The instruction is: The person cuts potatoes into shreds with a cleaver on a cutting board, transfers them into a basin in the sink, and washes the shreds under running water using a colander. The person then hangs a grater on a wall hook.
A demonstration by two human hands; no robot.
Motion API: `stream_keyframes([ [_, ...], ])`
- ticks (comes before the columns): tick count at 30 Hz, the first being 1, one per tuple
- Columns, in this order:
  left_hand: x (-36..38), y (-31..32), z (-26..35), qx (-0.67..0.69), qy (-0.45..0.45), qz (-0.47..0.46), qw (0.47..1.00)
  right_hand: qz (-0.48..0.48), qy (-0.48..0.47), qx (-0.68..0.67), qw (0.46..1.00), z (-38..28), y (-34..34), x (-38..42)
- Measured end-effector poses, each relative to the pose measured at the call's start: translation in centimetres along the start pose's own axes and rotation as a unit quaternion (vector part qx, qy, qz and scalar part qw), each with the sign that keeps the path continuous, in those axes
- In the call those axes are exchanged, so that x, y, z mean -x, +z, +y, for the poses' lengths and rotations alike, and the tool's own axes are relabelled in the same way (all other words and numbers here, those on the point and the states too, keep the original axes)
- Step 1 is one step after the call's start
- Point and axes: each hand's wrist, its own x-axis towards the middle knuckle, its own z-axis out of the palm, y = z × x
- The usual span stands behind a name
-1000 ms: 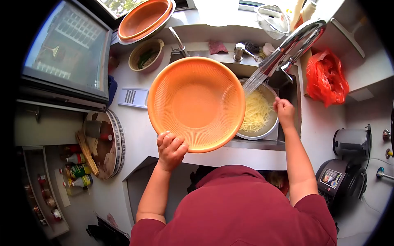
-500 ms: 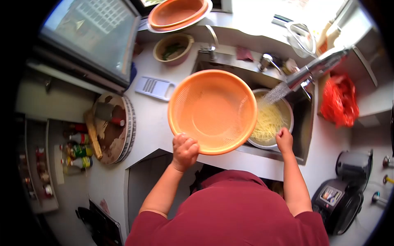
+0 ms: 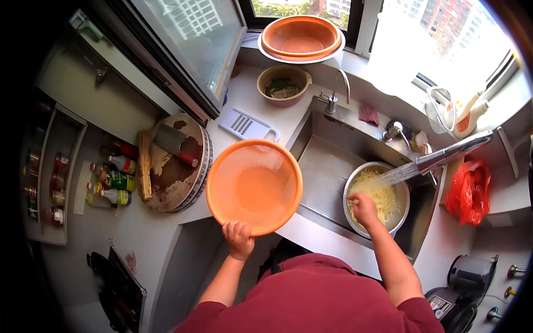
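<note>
"Where's the orange colander (image 3: 252, 191)?"

"Just left of the frame's middle, below the grater (image 3: 244, 123). The left hand (image 3: 239, 237) has its fingers curled over the rim at the bottom edge. I can't tell whether the counter (image 3: 161, 247) bears any of its weight."

"Is that a fair place to hold it?"

"I'd say so. It looks like thin plastic, light and a bit springy. The rim should be the stiffest part, though wet fingers might slip, and one-sided it could tip once loaded."

"And the right hand (image 3: 364, 210)?"

"Right of centre, over the metal bowl (image 3: 397, 221) in the sink (image 3: 327, 152), fingers bunched together. Whether they pinch any pale shreds (image 3: 385, 201), I can't tell."

"How would those handle?"

"Soft, slick and easily snapped, I'd guess; better scooped loosely from underneath than squeezed. Water from the tap (image 3: 452, 152) is spraying into the bowl, so that's likely heavy: two hands, opposite rims."
</note>
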Motion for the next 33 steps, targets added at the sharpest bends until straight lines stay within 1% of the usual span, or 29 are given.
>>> stream_keyframes([
  [2, 1.1, -0.1, -0.8, -0.019, -0.015, -0.001, 1.000, -0.131, -0.010, 0.007, 0.991, -3.9, 2.2, -5.3],
  [4, 2.0, -0.4, -1.6, -0.031, -0.018, 0.001, 0.999, -0.161, -0.127, 0.070, 0.976, -7.5, 5.1, -10.1],
  [6, 2.6, -0.7, -2.4, -0.031, -0.026, 0.001, 0.999, -0.120, -0.261, 0.118, 0.951, -10.0, 8.6, -14.4],
  [9, 3.1, -1.3, -3.4, -0.021, -0.043, -0.004, 0.999, -0.104, -0.355, 0.232, 0.900, -12.3, 12.2, -19.3],
  [12, 3.2, -1.2, -4.2, 0.004, -0.060, -0.001, 0.998, -0.212, -0.343, 0.334, 0.852, -13.4, 14.6, -22.6],
  [13, 3.1, -1.0, -4.4, 0.003, -0.064, 0.001, 0.998, -0.220, -0.353, 0.340, 0.844, -13.4, 14.9, -23.0],
  [16, 2.5, -0.6, -4.7, 0.008, -0.074, 0.000, 0.997, -0.269, -0.426, 0.315, 0.804, -12.1, 13.8, -23.0],
  [17, 2.2, -0.4, -4.9, 0.010, -0.070, 0.004, 0.997, -0.187, -0.458, 0.253, 0.831, -10.5, 14.0, -22.2],
  [20, 0.3, 0.9, -5.6, 0.014, -0.068, 0.024, 0.997, -0.104, -0.403, 0.150, 0.897, -9.9, 9.7, -18.7],
  [22, -1.4, 1.8, -5.8, 0.013, -0.074, 0.032, 0.997, -0.040, -0.324, 0.103, 0.940, -8.5, 5.8, -15.1],
  [24, -3.4, 3.3, -6.2, 0.020, -0.064, 0.018, 0.998, 0.040, -0.219, 0.007, 0.975, -6.0, 3.2, -11.1],
  [25, -4.1, 4.6, -6.6, 0.023, -0.058, 0.001, 0.998, 0.056, -0.106, -0.121, 0.985, -6.1, 1.9, -8.9],
  [26, -5.1, 5.6, -6.8, 0.026, -0.050, -0.015, 0.998, 0.076, 0.009, -0.247, 0.966, -6.1, 0.8, -6.8],
  [27, -6.6, 6.3, -6.9, 0.007, -0.049, -0.049, 0.998, 0.088, 0.067, -0.369, 0.923, -5.7, 0.4, -5.2],
  [28, -8.3, 6.9, -6.7, -0.014, -0.044, -0.084, 0.995, 0.083, 0.070, -0.432, 0.895, -6.3, -1.1, -4.1],
  [30, -11.8, 6.6, -4.8, 0.038, -0.035, -0.033, 0.998, 0.126, 0.164, -0.458, 0.865, -6.3, -2.4, -2.1],
  [31, -13.3, 6.0, -3.4, 0.064, -0.032, -0.008, 0.997, 0.137, 0.142, -0.400, 0.895, -6.6, -3.0, -1.2],
  [33, -15.4, 4.9, -0.3, 0.180, 0.027, -0.019, 0.983, 0.151, 0.098, -0.279, 0.943, -7.2, -4.0, 0.0],
])
